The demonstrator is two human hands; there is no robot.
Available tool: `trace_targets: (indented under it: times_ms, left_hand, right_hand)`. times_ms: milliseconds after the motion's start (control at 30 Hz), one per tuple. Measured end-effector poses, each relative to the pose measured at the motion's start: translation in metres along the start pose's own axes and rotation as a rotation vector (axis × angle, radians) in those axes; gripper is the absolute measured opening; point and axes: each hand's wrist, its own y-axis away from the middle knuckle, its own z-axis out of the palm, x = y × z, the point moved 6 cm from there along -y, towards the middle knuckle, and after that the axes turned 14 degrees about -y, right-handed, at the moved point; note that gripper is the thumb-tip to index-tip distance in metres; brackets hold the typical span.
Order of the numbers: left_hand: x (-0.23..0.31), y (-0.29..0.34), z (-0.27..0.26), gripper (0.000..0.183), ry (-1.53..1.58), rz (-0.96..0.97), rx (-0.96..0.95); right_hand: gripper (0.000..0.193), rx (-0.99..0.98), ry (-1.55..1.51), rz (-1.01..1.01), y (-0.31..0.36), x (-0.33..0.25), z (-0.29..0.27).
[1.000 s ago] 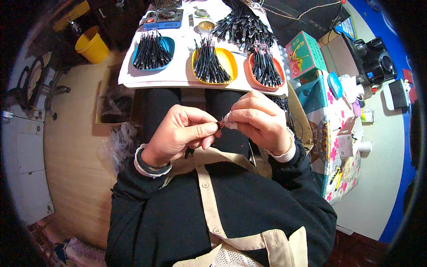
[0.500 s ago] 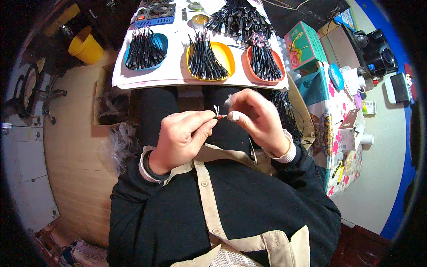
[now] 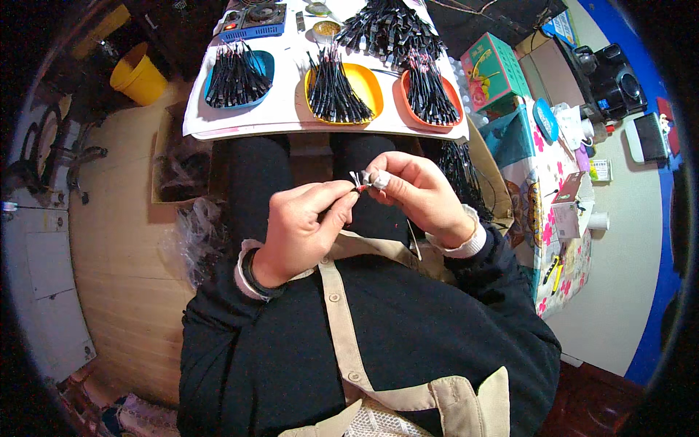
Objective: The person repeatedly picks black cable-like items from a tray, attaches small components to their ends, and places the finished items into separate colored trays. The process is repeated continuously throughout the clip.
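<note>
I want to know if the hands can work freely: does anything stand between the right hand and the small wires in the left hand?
Nothing separate is visible between them. The left hand pinches the small wires; the right hand is close beside them, with only white wrapping at its own fingertips.

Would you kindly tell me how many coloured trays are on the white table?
3: a blue tray on the left, a yellow tray in the middle and an orange tray on the right. Another might be hidden under the heaped cables behind.
</note>
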Motion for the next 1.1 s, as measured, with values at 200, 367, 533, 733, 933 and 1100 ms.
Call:
trace_targets:
  times_ms: [200, 367, 533, 733, 933, 1100]
  left_hand:
    - [0.002, 0.002, -0.001, 0.01, -0.049, 0.025, 0.041]
    - [0.019, 0.003, -0.003, 0.012, -0.274, 0.286, 0.161]
    - [0.0, 0.005, -0.002, 0.012, 0.074, 0.014, -0.063]
    - [-0.011, 0.01, 0.003, 0.012, 0.351, -0.131, -0.178]
    - [-0.014, 0.011, 0.005, 0.013, 0.382, -0.174, -0.226]
    - [0.004, 0.009, -0.003, 0.013, -0.084, 0.13, -0.021]
  right_hand:
    - [0.012, 0.099, 0.229, -0.151, 0.008, -0.003, 0.004]
    - [0.009, 0.074, 0.441, -0.212, 0.012, -0.012, 0.006]
    - [0.008, 0.037, 0.269, -0.232, 0.011, -0.02, -0.002]
    - [0.014, 0.061, 0.621, -0.524, 0.02, -0.044, -0.004]
    - [0.026, -0.124, 0.919, -0.622, 0.017, -0.036, 0.023]
    - [0.014, -0.072, 0.921, -0.557, 0.016, -0.029, 0.022]
